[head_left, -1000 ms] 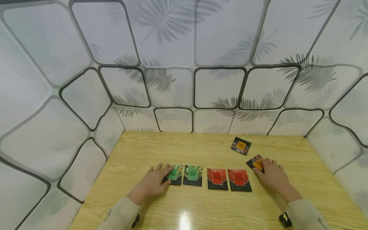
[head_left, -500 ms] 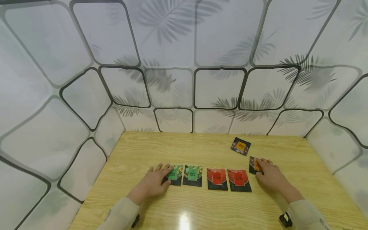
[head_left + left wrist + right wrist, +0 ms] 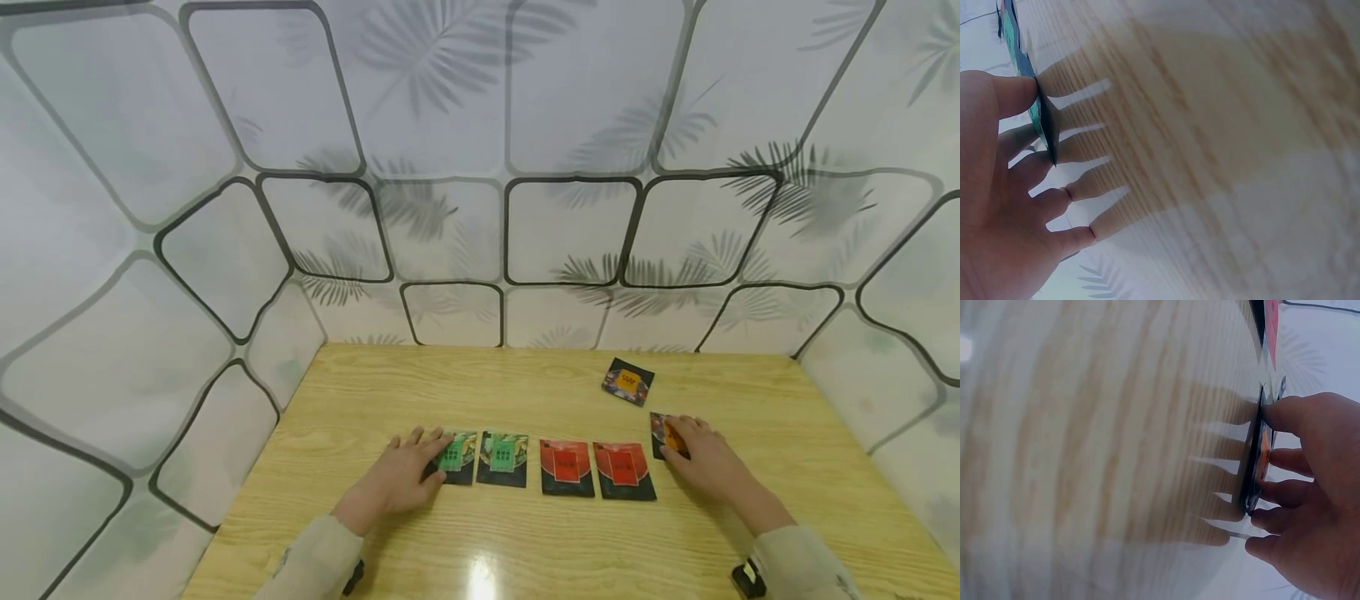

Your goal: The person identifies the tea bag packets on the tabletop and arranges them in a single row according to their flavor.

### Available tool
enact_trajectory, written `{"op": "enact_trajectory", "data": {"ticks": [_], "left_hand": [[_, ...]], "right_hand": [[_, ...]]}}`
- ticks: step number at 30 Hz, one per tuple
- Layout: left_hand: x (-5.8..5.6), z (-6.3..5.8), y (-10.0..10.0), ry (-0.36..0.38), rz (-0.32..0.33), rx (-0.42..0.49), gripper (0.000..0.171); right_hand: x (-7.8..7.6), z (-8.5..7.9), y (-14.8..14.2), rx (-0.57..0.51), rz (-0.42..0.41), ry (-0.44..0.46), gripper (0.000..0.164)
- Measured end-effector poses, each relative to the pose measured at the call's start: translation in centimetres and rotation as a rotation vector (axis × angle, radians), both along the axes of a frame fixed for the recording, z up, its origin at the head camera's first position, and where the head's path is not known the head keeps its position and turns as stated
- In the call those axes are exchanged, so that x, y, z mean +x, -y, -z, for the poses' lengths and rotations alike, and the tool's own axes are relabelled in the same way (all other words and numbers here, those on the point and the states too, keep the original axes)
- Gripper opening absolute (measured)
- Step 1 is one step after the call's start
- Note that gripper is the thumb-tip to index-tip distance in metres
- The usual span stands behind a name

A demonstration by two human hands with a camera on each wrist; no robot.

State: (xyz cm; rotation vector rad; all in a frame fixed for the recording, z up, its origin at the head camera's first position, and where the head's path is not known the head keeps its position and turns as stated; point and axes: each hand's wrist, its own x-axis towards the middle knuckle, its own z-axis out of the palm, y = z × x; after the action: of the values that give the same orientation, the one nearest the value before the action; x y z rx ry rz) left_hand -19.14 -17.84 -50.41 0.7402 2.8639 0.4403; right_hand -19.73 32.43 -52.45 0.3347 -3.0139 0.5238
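Note:
My left hand (image 3: 400, 477) rests on the left one of two green-and-black packets (image 3: 463, 467), fingers spread and covering its left side. In the left wrist view the thumb (image 3: 1017, 95) touches that packet's edge. My right hand (image 3: 711, 465) lies over an orange-and-black packet (image 3: 657, 428), hiding its right part; the packet is flat on the table. The right wrist view shows thumb and fingers touching this packet (image 3: 1256, 464) from above, fingers loosely bent. Another green packet (image 3: 504, 458) and two red-and-black packets (image 3: 567, 467) lie in the row between the hands.
A second orange-and-black packet (image 3: 628, 381) lies tilted farther back on the wooden table (image 3: 420, 383). Patterned fabric walls (image 3: 450, 225) stand behind the table and at both sides. A small black object (image 3: 748, 577) sits at the right sleeve (image 3: 801, 560).
Under my right hand the orange-and-black packet has turned from a slant to nearly square with the row and slid slightly toward me. My left hand has stayed in place.

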Motion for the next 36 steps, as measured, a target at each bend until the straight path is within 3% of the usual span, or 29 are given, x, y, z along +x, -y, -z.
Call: {"op": "enact_trajectory", "data": {"ticks": [15,36], "left_hand": [[-0.2,0.2,0.0,-0.002,-0.001,-0.002,0.059],[-0.4,0.7,0.1,0.001,0.0,-0.006,0.06]], "right_hand": [[0.9,-0.2,-0.4,-0.013,-0.051,-0.005,0.055],[2.1,-0.2,-0.6,-0.025,-0.058,0.026,0.055]]}}
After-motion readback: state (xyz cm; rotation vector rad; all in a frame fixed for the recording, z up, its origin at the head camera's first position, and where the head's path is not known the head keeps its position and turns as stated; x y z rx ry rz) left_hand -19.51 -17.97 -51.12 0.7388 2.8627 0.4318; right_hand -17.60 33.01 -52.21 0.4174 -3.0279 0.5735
